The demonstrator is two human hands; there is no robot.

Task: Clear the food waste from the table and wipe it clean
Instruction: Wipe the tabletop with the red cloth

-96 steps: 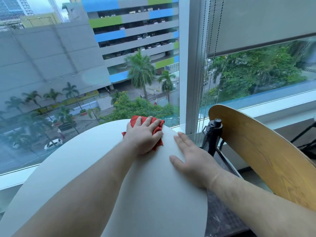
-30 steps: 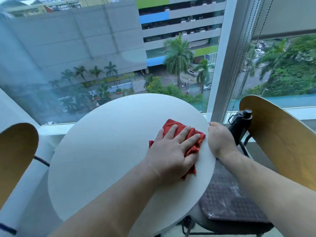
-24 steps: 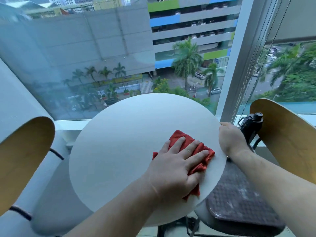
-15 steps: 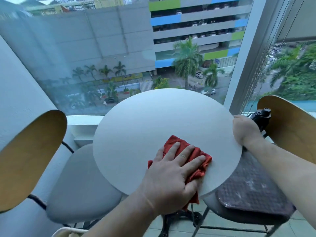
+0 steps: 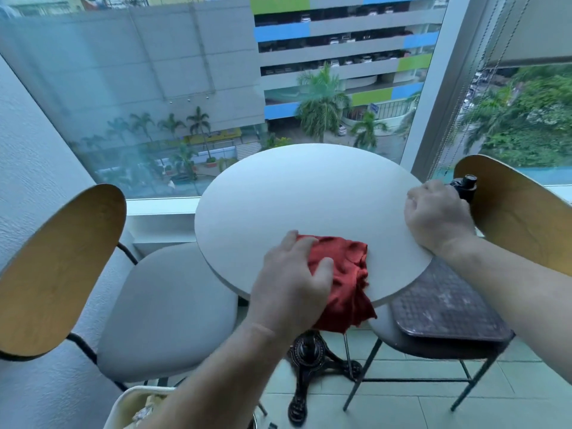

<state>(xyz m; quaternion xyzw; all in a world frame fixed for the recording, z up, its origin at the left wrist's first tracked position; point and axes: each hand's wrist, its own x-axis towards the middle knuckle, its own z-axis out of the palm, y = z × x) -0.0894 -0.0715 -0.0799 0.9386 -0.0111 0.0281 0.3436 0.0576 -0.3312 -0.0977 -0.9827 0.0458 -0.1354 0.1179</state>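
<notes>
A round white table (image 5: pixel 309 193) stands by the window. A red cloth (image 5: pixel 343 274) lies at its near edge, with part hanging over the rim. My left hand (image 5: pixel 291 283) grips the cloth's left side with curled fingers. My right hand (image 5: pixel 436 215) holds the table's right rim, fingers curled over the edge. No food waste shows on the tabletop.
A chair with a grey seat (image 5: pixel 167 308) and wooden back (image 5: pixel 58 267) stands at the left. At the right, a second chair (image 5: pixel 520 218) holds a dark tray (image 5: pixel 442 308) on its seat. A black bottle (image 5: pixel 464 187) stands behind my right hand. A white bag (image 5: pixel 133 407) sits at the bottom.
My left hand has drawn the cloth back to the near edge and now bunches it, part of it hanging off. The view has pulled back from the table. My right hand stays on the rim.
</notes>
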